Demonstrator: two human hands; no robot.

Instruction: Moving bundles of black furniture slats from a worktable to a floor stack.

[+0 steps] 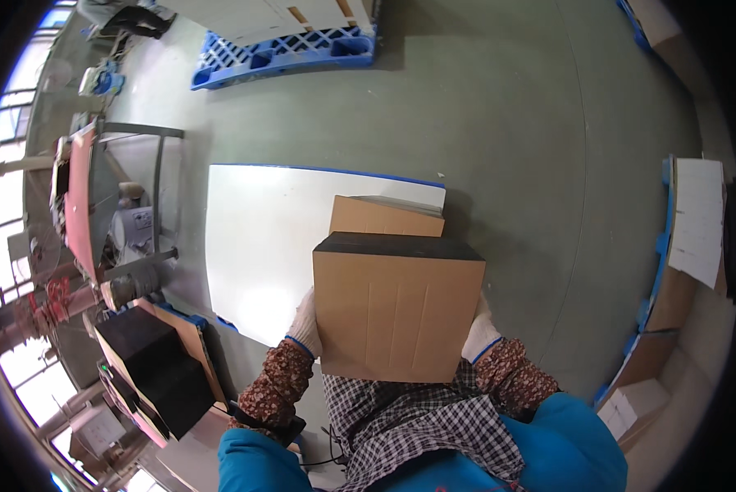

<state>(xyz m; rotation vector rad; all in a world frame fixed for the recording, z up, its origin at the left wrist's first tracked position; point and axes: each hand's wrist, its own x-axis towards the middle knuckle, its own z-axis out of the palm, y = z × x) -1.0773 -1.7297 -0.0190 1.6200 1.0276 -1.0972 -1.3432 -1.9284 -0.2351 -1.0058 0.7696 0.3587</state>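
Scanning left to right: black boxes (150,369) stacked well left of the left-hand fingers, low at the frame edge, with flat cardboard sheets (189,340) leaning just beside them. White board (261,246) lies flat on the grey floor (507,123), up and left of the same fingers. Left hand (306,324), white glove, floral sleeve cover, pressed flat on the left side of the cardboard box (396,316); fingers (309,310) look together and run up the box wall, tips hidden behind the edge. Box sits between the two hands, held off the floor in front of the chest, dark top rim facing away. Second cardboard box (384,217) is just beyond the held one, past the fingertips, resting on the white board. Right hand (480,332), same glove, pressed on the box's right side; only the back of the hand shows, so finger spread: cannot tell. Blue pallet (286,49) far ahead, upper left. More cartons (688,246) on pallets well right of the right-hand fingers.
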